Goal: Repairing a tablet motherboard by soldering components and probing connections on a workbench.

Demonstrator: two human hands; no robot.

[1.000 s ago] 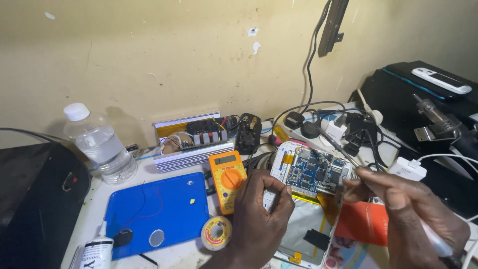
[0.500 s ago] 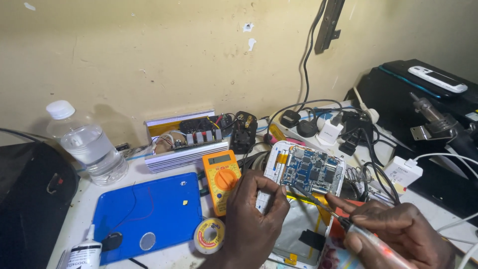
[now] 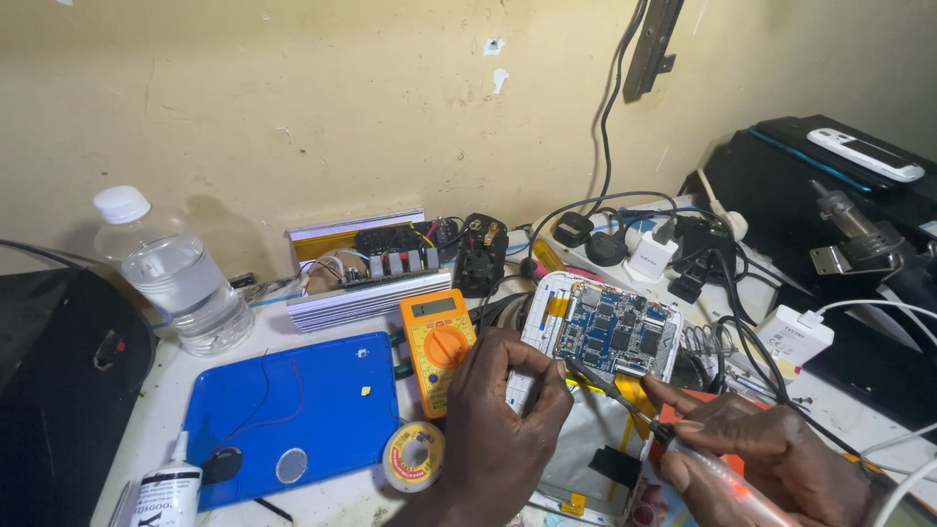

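My left hand [image 3: 503, 415] is curled, its fingers [image 3: 547, 376] closed on the near left edge of the opened white device [image 3: 586, 390], pinning it flat to the tabletop [image 3: 137, 429]. My right hand [image 3: 771, 459] is wrapped shut around a pen-shaped soldering iron [image 3: 717, 478] with a pale, reddish barrel, its dark tip [image 3: 586, 374] reaching up and left to the bottom edge of the blue circuit board [image 3: 613, 330] that sits exposed in the upper part of the device. The tip looks to be at or just above the board's lower left corner; I cannot tell whether it truly touches.

For this to go well, I judge that the left hand should keep the casing from sliding while the right rests its heel low, so the tip comes in steady and lands on one point only. The yellow strip [image 3: 634, 390] just below the board lies near the tip and could scorch.

Further out, a yellow multimeter [image 3: 437, 342] lies just left of my left hand, a solder reel [image 3: 413, 456] below it, then a blue mat [image 3: 293, 415]. A water bottle [image 3: 176, 278] stands at the far left, a finned metal board assembly [image 3: 366, 278] against the wall, and a power strip [image 3: 634, 249] crowded with plugs behind the device.
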